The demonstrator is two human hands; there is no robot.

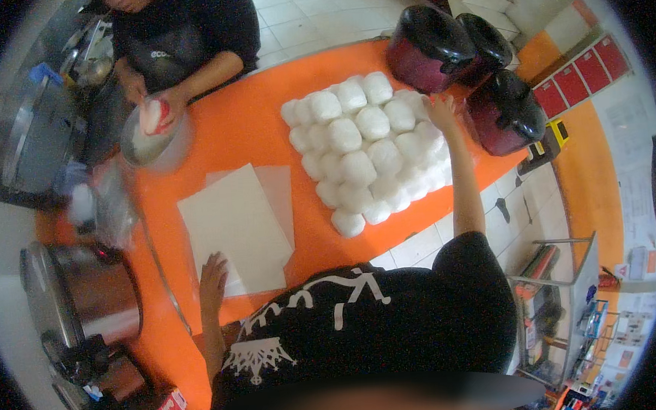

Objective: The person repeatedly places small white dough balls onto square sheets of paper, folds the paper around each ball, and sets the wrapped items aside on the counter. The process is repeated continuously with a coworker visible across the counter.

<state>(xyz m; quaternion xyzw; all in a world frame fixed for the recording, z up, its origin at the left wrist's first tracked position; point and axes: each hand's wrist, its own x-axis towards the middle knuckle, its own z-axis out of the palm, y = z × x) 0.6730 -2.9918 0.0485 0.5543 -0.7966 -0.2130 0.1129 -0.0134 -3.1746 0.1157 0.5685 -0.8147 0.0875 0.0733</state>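
My left hand (213, 275) lies flat over the left edge of a stack of pale paper sheets (233, 227), fingers a little apart, with nothing gripped. Beside the sheets stands a tiered pile of white rounded balls (358, 147), apparently film-wrapped; what they are made of I cannot tell. My right arm stretches past the pile, and my right hand (440, 111) is at its far right corner, against the balls there. Whether its fingers close on one is too blurred to tell. Everything rests on an orange table (233, 120).
Across the table a co-worker's hands (156, 111) hold a white and red thing over a translucent bowl (161, 150). Dark red lidded pots (431, 49) crowd the far right corner. A large metal cooker (94, 292) and a plastic bag (114, 204) stand left. A shelf rack (559, 303) is at right.
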